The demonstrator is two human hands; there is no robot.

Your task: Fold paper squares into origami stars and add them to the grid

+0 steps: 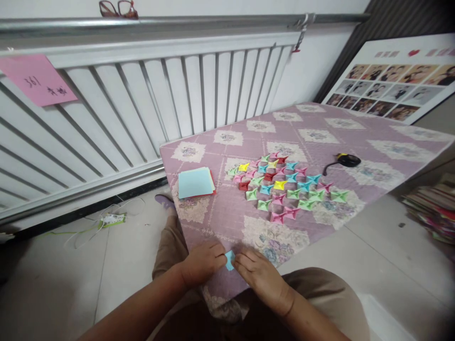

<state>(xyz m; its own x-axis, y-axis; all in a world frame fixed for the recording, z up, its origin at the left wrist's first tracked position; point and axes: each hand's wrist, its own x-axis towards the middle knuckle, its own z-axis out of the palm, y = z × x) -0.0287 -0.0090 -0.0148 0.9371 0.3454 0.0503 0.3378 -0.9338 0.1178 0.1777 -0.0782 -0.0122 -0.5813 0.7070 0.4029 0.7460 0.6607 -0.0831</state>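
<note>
You are pinching folded blue paper (230,261) between closed fingertips of left hand (205,263) and right hand (262,273) at the tabletop's (222,220) near end; uneven pulling is risking skewed creases.

Folded piece (229,262): matt paper. Tablecloth (223,222): cloth. Pipe (213,21): smooth, glossy metal.

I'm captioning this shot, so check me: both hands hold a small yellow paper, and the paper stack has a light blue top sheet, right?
Not quite: the head view shows the small paper held by the left hand and right hand is light blue, not yellow. The paper stack does have a light blue top sheet.
</note>
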